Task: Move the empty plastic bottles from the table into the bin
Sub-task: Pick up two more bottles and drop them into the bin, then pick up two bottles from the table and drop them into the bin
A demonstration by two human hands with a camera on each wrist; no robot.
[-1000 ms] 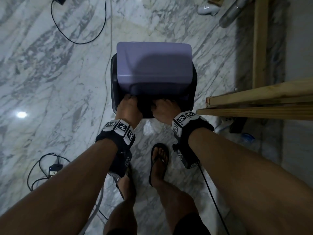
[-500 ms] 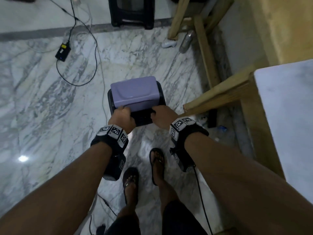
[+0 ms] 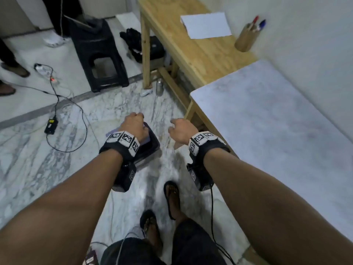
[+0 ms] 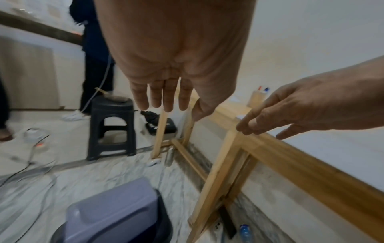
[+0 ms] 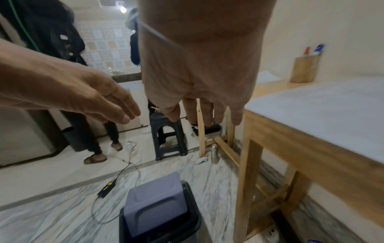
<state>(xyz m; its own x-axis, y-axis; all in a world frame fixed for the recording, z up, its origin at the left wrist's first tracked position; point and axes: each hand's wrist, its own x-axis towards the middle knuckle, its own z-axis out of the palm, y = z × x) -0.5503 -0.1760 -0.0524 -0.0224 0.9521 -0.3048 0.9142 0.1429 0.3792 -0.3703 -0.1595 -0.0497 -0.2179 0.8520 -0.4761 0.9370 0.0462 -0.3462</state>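
Note:
The black bin (image 3: 152, 150) with its purple swing lid (image 4: 112, 212) stands on the marble floor beside the table leg, and my left wrist hides most of it in the head view. My left hand (image 3: 133, 122) hovers above the bin with fingers (image 4: 164, 98) straight, holding nothing. At the table's near corner my right hand (image 3: 180, 128) hangs just as relaxed and bare, fingers (image 5: 203, 111) pointing down. The white table top (image 3: 277, 134) shows no bottles. A blue-capped bottle (image 4: 245, 231) lies on the floor under the table.
A wooden desk (image 3: 200, 52) behind the table carries a paper sheet (image 3: 206, 25) and a pen holder (image 3: 246, 38). Another bottle (image 3: 159, 87) stands by its leg. A black stool (image 3: 99, 56), floor cables (image 3: 76, 119), a power adapter (image 3: 51, 126) and other people's feet lie left.
Both hands have let go of the bin's front rim and risen above it. The head view has lifted from the bin to take in the table top and desk.

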